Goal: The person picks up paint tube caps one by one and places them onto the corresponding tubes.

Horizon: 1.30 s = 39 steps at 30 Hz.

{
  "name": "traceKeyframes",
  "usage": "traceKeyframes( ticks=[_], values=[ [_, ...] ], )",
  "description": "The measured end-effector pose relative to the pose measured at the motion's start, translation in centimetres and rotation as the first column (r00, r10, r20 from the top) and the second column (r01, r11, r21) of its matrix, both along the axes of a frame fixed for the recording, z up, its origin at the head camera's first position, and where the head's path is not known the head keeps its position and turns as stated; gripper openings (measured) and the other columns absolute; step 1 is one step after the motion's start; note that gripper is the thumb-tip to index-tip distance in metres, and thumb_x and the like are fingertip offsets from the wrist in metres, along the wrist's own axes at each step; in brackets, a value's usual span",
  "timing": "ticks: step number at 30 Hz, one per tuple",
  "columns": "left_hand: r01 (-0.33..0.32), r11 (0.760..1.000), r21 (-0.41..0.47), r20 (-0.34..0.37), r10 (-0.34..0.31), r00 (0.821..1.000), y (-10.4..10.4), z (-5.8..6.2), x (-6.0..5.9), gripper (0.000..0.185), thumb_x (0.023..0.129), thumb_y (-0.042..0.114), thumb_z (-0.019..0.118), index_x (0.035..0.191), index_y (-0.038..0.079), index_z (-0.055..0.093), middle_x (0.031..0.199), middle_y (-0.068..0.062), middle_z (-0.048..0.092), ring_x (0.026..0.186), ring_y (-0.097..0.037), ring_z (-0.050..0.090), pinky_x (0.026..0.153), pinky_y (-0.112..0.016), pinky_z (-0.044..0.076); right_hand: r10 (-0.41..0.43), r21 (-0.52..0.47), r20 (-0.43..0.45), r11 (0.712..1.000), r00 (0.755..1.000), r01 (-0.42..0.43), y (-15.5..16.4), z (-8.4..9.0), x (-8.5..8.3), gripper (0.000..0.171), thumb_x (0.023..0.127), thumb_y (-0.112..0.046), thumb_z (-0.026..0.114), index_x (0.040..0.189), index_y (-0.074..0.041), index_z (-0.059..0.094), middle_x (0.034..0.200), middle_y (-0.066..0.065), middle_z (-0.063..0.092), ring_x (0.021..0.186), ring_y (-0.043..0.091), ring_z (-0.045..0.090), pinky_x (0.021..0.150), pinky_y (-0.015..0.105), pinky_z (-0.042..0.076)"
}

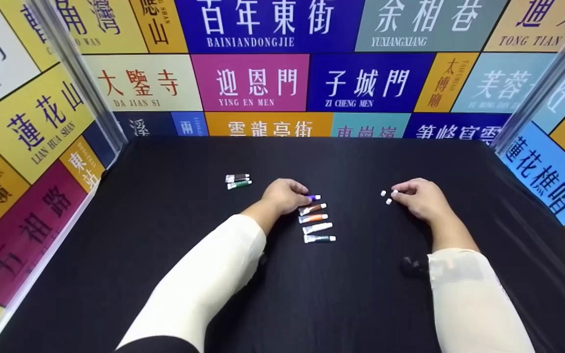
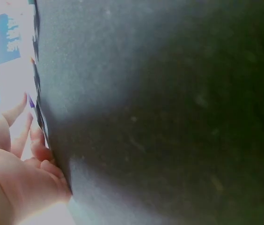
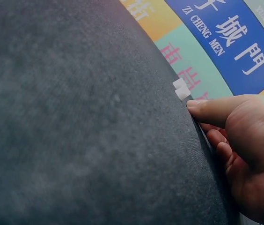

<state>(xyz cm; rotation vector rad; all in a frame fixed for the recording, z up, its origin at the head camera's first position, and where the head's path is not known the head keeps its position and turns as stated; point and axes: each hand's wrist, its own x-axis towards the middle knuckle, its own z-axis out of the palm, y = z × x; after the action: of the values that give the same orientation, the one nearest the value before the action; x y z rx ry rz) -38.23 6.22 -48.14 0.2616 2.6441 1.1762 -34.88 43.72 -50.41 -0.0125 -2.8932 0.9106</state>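
My left hand [image 1: 283,197] pinches a small purple paint tube [image 1: 315,197] with a white cap, at the far end of a column of tubes. Below it lie a brown tube [image 1: 313,209], an orange tube [image 1: 313,218], a white tube [image 1: 317,228] and a dark green tube [image 1: 320,239], their caps pointing right. To the right, my right hand [image 1: 423,197] pinches a small white block [image 1: 395,194] between thumb and forefinger. Close by its fingertips sit two more white blocks [image 1: 383,193], also seen in the right wrist view.
A dark tube [image 1: 236,177] and a green tube [image 1: 239,185] lie together left of the left hand. Black cloth [image 1: 361,294] covers the table. Panels with coloured signs [image 1: 253,83] stand along the back and both sides.
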Motion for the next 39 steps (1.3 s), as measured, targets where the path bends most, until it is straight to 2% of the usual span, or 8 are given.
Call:
traceKeyframes(
  ticks=[6, 11, 17, 21, 24, 31, 39],
  values=[
    [-0.024, 0.999, 0.032, -0.032, 0.025, 0.999, -0.7, 0.0, -0.1, 0.03, 0.093, 0.027, 0.083, 0.121, 0.015, 0.081, 0.12, -0.002, 0.08, 0.116, -0.021, 0.069, 0.112, -0.035, 0.05, -0.064, -0.078, 0.009, 0.995, 0.998, 0.064, 0.1, 0.1, 0.2, 0.036, 0.103, -0.037, 0.07, 0.127, -0.011, 0.078, 0.124, 0.019, 0.078, 0.114, 0.031, 0.066, 0.1, 0.04, 0.047],
    [-0.047, 0.997, 0.062, -0.062, 0.051, 0.997, -1.6, 0.0, -0.2, 0.033, 0.093, 0.026, 0.082, 0.123, 0.013, 0.08, 0.118, -0.005, 0.079, 0.114, -0.022, 0.07, 0.109, -0.036, 0.052, -0.075, -0.104, 0.007, 0.992, 0.997, 0.076, 0.1, 0.0, 0.3, 0.036, 0.103, -0.038, 0.069, 0.128, -0.012, 0.078, 0.124, 0.018, 0.079, 0.112, 0.027, 0.066, 0.097, 0.034, 0.047],
    [-0.109, 0.988, 0.112, -0.103, 0.12, 0.987, -3.7, 0.2, -1.1, 0.033, 0.094, 0.027, 0.082, 0.124, 0.013, 0.079, 0.121, -0.006, 0.08, 0.117, -0.023, 0.071, 0.11, -0.036, 0.052, -0.097, -0.141, 0.016, 0.985, 0.995, 0.099, 0.0, 0.1, 0.3, 0.039, 0.103, -0.041, 0.07, 0.13, -0.014, 0.077, 0.128, 0.017, 0.078, 0.113, 0.023, 0.065, 0.098, 0.033, 0.046],
    [-0.155, 0.967, 0.204, -0.1, 0.178, 0.979, -5.5, 0.3, -1.9, 0.035, 0.094, 0.024, 0.082, 0.125, 0.01, 0.078, 0.122, -0.008, 0.079, 0.116, -0.023, 0.07, 0.108, -0.036, 0.053, -0.129, -0.224, 0.039, 0.965, 0.991, 0.134, 0.0, 0.2, 0.5, 0.044, 0.103, -0.045, 0.07, 0.134, -0.014, 0.075, 0.135, 0.016, 0.074, 0.111, 0.015, 0.062, 0.095, 0.023, 0.046],
    [-0.186, 0.954, 0.235, -0.103, 0.214, 0.971, -6.9, 0.3, -2.4, 0.035, 0.094, 0.024, 0.082, 0.126, 0.009, 0.078, 0.123, -0.009, 0.078, 0.115, -0.023, 0.069, 0.106, -0.036, 0.053, -0.145, -0.275, 0.054, 0.949, 0.988, 0.154, 0.1, 0.2, 0.6, 0.047, 0.102, -0.047, 0.07, 0.136, -0.015, 0.074, 0.139, 0.013, 0.072, 0.11, 0.01, 0.06, 0.092, 0.018, 0.046],
    [-0.245, 0.942, 0.228, -0.091, 0.271, 0.958, -9.9, 0.0, -3.5, 0.036, 0.095, 0.025, 0.082, 0.126, 0.01, 0.078, 0.126, -0.009, 0.077, 0.117, -0.024, 0.066, 0.108, -0.036, 0.051, -0.158, -0.31, 0.05, 0.936, 0.986, 0.165, 0.2, 0.0, 0.7, 0.044, 0.101, -0.044, 0.073, 0.134, -0.016, 0.075, 0.127, -0.002, 0.075, 0.107, 0.005, 0.059, 0.09, 0.016, 0.046],
    [-0.304, 0.931, 0.2, -0.03, 0.316, 0.948, -12.1, -0.1, -3.8, 0.035, 0.094, 0.025, 0.081, 0.125, 0.009, 0.078, 0.129, -0.012, 0.076, 0.116, -0.024, 0.068, 0.108, -0.035, 0.051, -0.153, -0.316, 0.039, 0.935, 0.987, 0.158, 0.3, -0.1, 0.4, 0.045, 0.101, -0.043, 0.074, 0.134, -0.014, 0.075, 0.124, -0.005, 0.077, 0.105, 0.003, 0.058, 0.087, 0.015, 0.046]
  ],
)
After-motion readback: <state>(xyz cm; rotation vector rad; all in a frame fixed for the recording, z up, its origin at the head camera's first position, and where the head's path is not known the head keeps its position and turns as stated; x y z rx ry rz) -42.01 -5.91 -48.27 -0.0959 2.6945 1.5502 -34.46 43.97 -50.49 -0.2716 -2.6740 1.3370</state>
